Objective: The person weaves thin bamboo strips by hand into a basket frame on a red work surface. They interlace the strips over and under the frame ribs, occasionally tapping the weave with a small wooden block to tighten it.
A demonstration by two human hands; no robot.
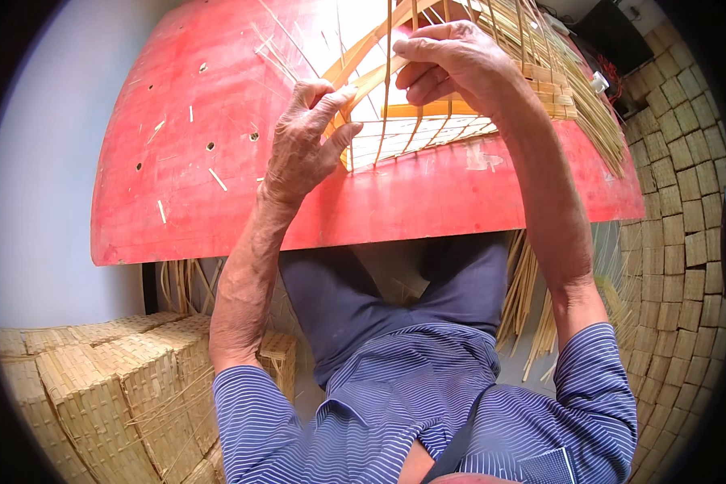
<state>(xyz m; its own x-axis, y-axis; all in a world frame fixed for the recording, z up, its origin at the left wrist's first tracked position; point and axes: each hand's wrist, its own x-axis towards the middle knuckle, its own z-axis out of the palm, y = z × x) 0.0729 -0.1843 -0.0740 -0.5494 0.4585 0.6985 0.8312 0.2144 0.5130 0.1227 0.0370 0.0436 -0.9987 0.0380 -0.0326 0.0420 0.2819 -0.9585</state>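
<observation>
A partly woven bamboo basket (432, 132) sits on the red tabletop, its thin upright stakes spread and its base an open lattice. A flat, pale bamboo strip (381, 74) runs between my two hands across the stakes. At the basket's left corner, my left hand (305, 139) has its fingers bent around the strip's left part, the thumb standing apart near the corner. My right hand (453, 66) pinches the strip with thumb and forefinger beside an upright stake, the other fingers curled in. Bright glare washes out part of the basket's far side.
Long bamboo splints (586, 119) lie in a bundle on the right of the red table (218, 202). Small offcuts and holes dot its left side. Woven baskets (113, 375) are stacked at lower left, with more woven pieces (678, 242) along the right. Loose splints (527, 294) hang below the table edge.
</observation>
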